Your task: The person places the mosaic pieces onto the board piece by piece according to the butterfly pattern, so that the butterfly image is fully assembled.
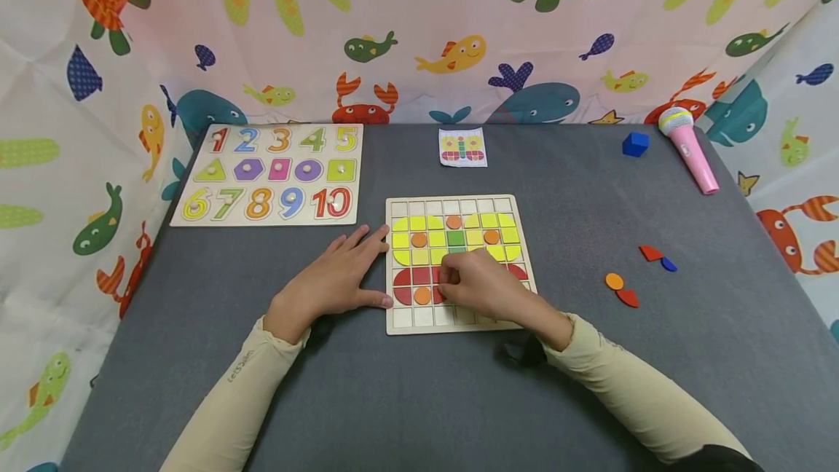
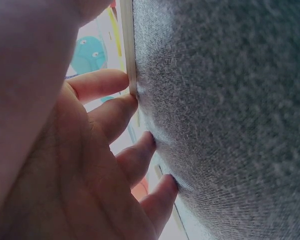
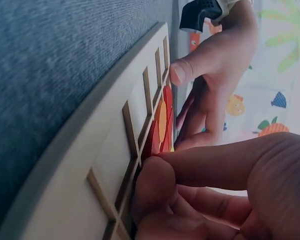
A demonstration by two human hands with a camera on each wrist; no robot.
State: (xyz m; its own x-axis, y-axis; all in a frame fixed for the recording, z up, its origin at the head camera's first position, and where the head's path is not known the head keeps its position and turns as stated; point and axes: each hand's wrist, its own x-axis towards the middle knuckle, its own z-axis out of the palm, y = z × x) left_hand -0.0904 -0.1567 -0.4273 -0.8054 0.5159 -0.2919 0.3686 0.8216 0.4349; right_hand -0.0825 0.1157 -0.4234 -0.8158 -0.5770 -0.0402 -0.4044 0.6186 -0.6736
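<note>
A square wooden grid board [image 1: 431, 321] lies mid-table, with yellow, red, orange and green flat tiles in its cells. At its left edge, my left hand [image 1: 337, 279] spreads its fingers, the thumb and fingertips touching the rim. The left wrist view shows those fingertips [image 2: 162, 197] on the grey cloth and the board's side [image 2: 127, 45]. My right hand [image 1: 488, 286] bends over the lower middle cells, its fingertips drawn together against the board beside a red tile [image 3: 152, 140]. Whatever lies between thumb and index finger is hidden.
Loose orange [image 1: 614, 281], red [image 1: 627, 299] and blue [image 1: 668, 264] pieces lie to the right. A number-and-shape puzzle [image 1: 269, 177] is at back left, a pattern card [image 1: 462, 148] behind the board. A blue cube [image 1: 635, 144] and pink toy microphone [image 1: 693, 155] are at back right.
</note>
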